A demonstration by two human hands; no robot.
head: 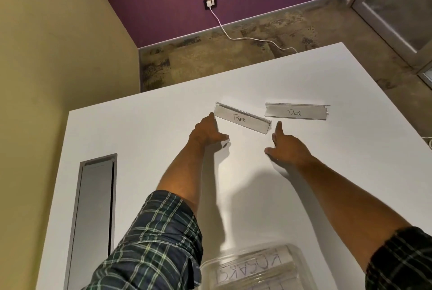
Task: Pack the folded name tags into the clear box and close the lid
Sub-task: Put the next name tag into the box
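Two clear folded name tags stand on the white table (350, 172): one reads TIGER (242, 118), the other reads DOG (297, 112) to its right. My left hand (207, 131) reaches out with straight fingers, its fingertip touching the TIGER tag's left end. My right hand (286, 143) stretches forward with the index finger pointing at the TIGER tag's right end, just short of it. The clear box (252, 268) sits at the near edge between my forearms, with name tags showing inside it.
A long grey metal cable flap (94, 217) is set into the table on the left. Beyond the table's far edge lie the floor, a purple wall with a socket (210, 3) and a white cable (245, 38). A yellow wall stands at the left.
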